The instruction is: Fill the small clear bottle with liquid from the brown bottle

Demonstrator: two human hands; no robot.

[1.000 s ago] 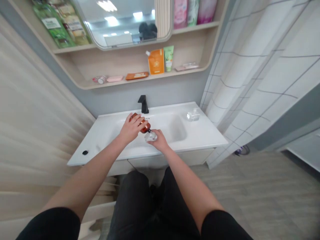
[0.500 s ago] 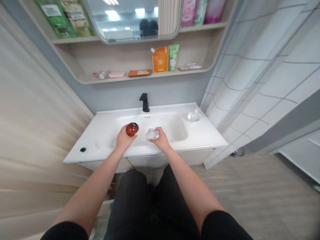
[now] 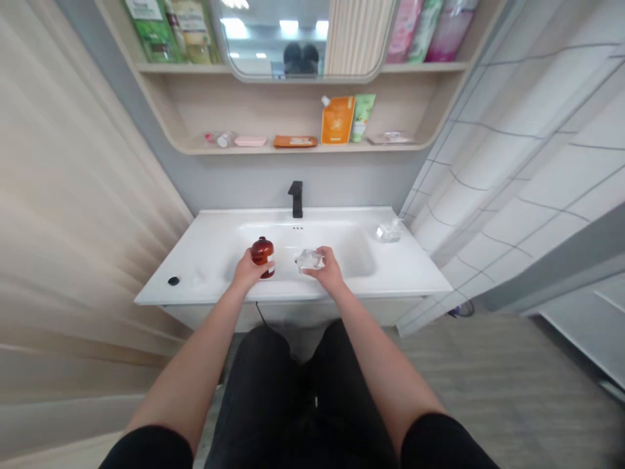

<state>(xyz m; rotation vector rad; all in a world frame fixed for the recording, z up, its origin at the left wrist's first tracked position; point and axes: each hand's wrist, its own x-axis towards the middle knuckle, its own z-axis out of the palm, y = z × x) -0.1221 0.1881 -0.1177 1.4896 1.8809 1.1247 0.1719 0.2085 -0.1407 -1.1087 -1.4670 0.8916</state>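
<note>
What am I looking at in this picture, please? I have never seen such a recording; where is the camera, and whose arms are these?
There is no machine here. The camera sits on a person's head and looks forward and down, so the two bare arms are that person's own. The person stands at a white washbasin with a black tap. The left hand holds a brown bottle upright; the right hand closes its fingers around a small clear container beside it. On the basin's top lie another clear item at the right and a small black object at the left. Above, a shelf carries an orange pouch and a green tube, under a mirror.
</note>
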